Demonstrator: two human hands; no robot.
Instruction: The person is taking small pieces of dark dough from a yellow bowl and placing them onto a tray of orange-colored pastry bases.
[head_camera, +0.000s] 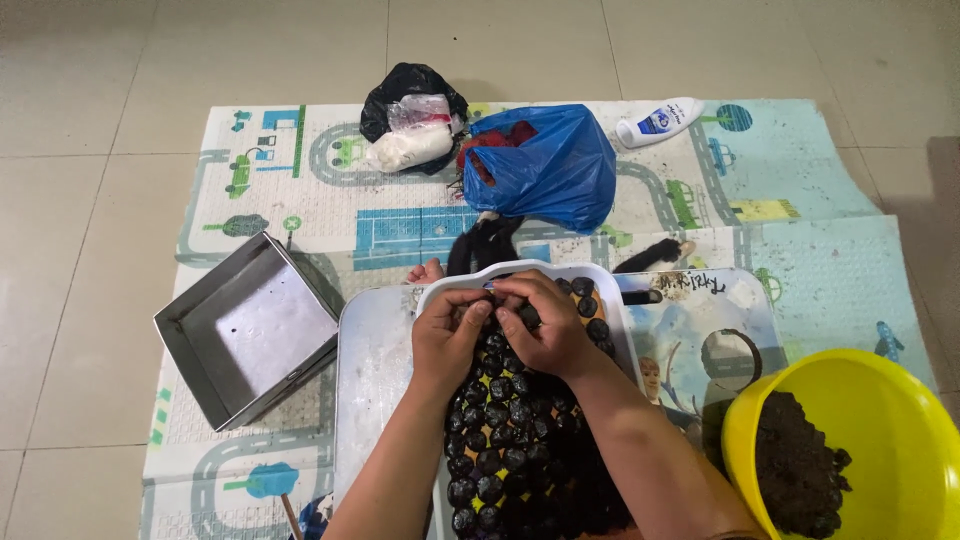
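Observation:
A white tray (520, 270) lies in front of me, filled with rows of small dark round balls (490, 440). My left hand (447, 335) and my right hand (543, 322) meet over the tray's far end, fingers curled together around a dark ball between them. Both forearms stretch across the tray and hide part of the rows. A yellow bowl (900, 400) at the lower right holds a heap of dark crumbly mix (795, 470).
The tray rests on a metal sheet (375, 370) over a road-pattern play mat (800, 200). An empty square metal tin (250, 330) sits at the left. A blue plastic bag (550, 165), a black bag with white packets (410, 115) and a white bottle (660, 120) lie beyond.

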